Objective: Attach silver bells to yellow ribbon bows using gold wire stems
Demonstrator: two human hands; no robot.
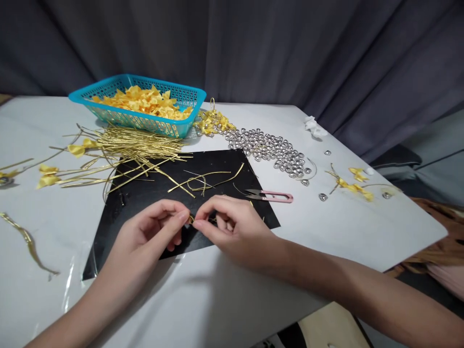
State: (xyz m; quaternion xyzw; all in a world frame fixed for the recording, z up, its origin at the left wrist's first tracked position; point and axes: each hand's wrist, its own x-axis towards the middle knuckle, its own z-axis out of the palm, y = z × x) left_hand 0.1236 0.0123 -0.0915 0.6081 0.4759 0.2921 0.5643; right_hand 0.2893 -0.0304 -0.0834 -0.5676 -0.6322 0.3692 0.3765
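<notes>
Above the black mat (105,237), my left hand (152,232) and my right hand (232,227) meet fingertip to fingertip. Both are closed in a pinch on a small loop of gold cord (191,219); most of it is hidden by the fingers. Just beyond the hands, loose gold cords (217,182) lie curled and crossed on the mat. To the right of them, pink-handled thread snips (271,195) rest across the mat's edge. A large pile of straight gold cords (137,143) lies behind, partly over the mat.
A blue basket (136,116) at the back holds yellow ribbon bows (145,102). Right of it are a heap of bows with beads (213,121) and many silver beads (268,147). A bow strand (351,186) lies at right, a bundled gold cord (27,239) at left.
</notes>
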